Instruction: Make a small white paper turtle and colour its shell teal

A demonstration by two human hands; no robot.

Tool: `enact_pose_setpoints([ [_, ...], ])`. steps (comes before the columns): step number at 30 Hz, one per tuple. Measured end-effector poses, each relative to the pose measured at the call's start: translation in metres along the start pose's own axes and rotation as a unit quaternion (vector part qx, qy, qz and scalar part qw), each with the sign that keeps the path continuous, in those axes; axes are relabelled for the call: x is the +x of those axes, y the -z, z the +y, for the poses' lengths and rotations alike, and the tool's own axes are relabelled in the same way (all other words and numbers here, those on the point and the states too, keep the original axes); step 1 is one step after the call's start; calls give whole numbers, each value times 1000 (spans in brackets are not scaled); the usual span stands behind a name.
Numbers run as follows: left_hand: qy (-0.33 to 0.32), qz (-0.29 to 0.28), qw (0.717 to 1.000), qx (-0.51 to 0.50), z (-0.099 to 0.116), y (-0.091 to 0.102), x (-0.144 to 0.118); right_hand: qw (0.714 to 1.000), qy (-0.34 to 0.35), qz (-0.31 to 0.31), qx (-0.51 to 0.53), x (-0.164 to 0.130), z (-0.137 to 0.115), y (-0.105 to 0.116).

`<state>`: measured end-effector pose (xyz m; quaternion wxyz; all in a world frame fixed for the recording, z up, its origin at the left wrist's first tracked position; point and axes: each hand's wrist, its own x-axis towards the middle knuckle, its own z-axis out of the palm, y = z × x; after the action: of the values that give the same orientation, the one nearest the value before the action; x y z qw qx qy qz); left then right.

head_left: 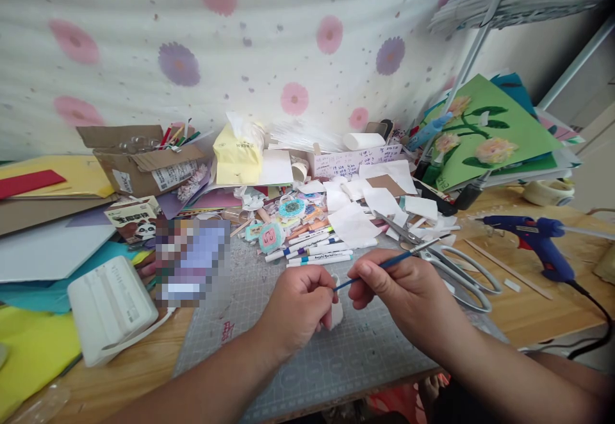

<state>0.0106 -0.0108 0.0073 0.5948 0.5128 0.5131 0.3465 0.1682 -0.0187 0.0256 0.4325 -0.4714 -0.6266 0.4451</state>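
Note:
My right hand (398,283) is closed around a thin paintbrush (394,260) with a blue handle. Its bristle end points up and to the right, while the tail of the handle reaches the fingertips of my left hand (302,302). Those left fingers are pinched together on a small white piece (337,316), partly hidden behind them; its material is unclear. Both hands are above a grey cutting mat (269,366). Just right of my right hand lies a large pair of scissors (473,283) with grey handles.
Several acrylic markers (319,257), paper scraps (353,222) and small decorated pieces (272,237) crowd the mat's far side. A blue glue gun (533,235) lies at right. A white box-shaped device (113,309) with a cable and a cardboard box (144,164) are at left.

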Motion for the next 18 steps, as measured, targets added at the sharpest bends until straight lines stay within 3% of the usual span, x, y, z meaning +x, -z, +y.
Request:
enact_pose_setpoints([
  [13,12,3,999,-36,-1,-1,1,1000,-1,8,-5,1,0,0],
  [18,7,-33,998,-56,-3,0,0,999,-22,2,33,1,-1,2],
])
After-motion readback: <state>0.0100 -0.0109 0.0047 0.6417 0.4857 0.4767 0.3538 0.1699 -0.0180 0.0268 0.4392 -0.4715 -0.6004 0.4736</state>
